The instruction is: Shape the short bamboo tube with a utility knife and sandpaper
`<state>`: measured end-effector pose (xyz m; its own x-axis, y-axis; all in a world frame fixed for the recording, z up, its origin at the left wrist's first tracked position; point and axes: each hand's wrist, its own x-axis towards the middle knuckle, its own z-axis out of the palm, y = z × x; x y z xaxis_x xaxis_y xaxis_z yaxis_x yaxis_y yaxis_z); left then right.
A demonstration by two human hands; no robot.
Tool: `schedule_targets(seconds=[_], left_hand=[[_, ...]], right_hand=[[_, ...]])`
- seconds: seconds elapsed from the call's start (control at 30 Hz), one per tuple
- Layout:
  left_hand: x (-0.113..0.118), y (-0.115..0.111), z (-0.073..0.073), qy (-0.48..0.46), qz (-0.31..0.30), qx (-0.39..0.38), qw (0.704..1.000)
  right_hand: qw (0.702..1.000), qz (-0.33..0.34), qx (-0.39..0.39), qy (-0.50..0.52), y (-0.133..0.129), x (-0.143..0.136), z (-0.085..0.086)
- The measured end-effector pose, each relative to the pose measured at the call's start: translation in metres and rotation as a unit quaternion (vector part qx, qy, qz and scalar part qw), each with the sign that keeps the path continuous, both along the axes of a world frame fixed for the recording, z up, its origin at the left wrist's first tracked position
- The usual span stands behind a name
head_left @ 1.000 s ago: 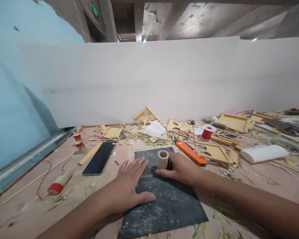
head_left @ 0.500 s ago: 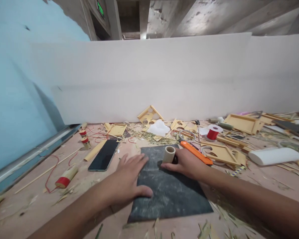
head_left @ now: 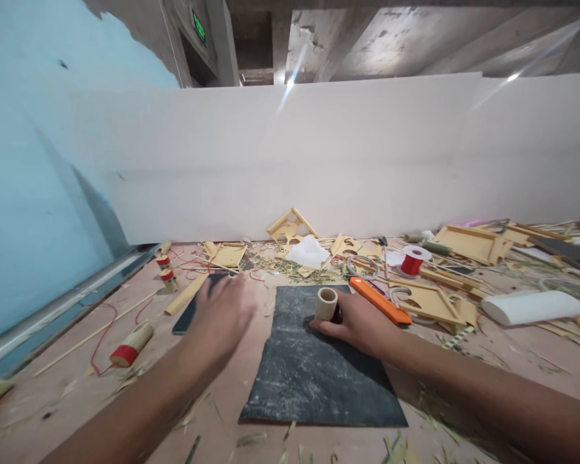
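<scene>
A short, hollow bamboo tube [head_left: 326, 305] stands upright on a dark sheet that looks like sandpaper [head_left: 323, 380]. My right hand [head_left: 355, 321] is closed around the tube's lower right side, resting on the sheet. Left of the sheet, my left hand [head_left: 222, 316] hovers with loosely stretched fingers, blurred by motion and holding nothing I can see. Behind it lies a black phone [head_left: 186, 317], partly covered by the hand. An orange utility knife [head_left: 379, 300] lies just beyond my right hand.
A bamboo piece with a red band [head_left: 131, 346] and red cord lies at the left. Toward the back right are a spool of red thread [head_left: 412, 260], wooden frames [head_left: 430, 299] and a white roll [head_left: 534, 307]. Shavings litter the table [head_left: 82, 412]; a white panel [head_left: 290, 161] stands behind.
My left hand has lifted off the dark sheet and moved left, over toward the phone. My right hand still grips the bamboo tube in nearly the same place.
</scene>
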<state>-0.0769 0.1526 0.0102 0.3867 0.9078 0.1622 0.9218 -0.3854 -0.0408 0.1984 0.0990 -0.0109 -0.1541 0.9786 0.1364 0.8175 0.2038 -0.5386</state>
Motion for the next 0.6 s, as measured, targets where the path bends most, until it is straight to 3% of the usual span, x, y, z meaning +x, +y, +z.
schedule_targets(seconds=[0.07,0.17,0.3,0.47,0.6], left_hand=[[0.015,-0.018,-0.001,-0.007,-0.081,-0.052,0.995],[0.027,-0.039,-0.005,-0.049,-0.19,-0.205,0.959],[0.027,-0.047,-0.006,-0.052,-0.199,-0.254,0.945],[0.031,-0.049,-0.004,-0.057,-0.195,-0.253,0.946],[0.031,-0.045,-0.01,-0.064,-0.208,-0.237,0.947]], right_hand=[[1.0,-0.003,-0.004,-0.003,-0.003,-0.004,0.002],[1.0,0.005,-0.007,0.007,-0.006,-0.009,0.003],[0.999,0.042,-0.011,0.012,-0.004,-0.008,0.002],[0.999,-0.036,0.004,-0.018,0.004,-0.002,0.001],[1.0,0.023,0.0,0.011,-0.002,-0.007,0.002]])
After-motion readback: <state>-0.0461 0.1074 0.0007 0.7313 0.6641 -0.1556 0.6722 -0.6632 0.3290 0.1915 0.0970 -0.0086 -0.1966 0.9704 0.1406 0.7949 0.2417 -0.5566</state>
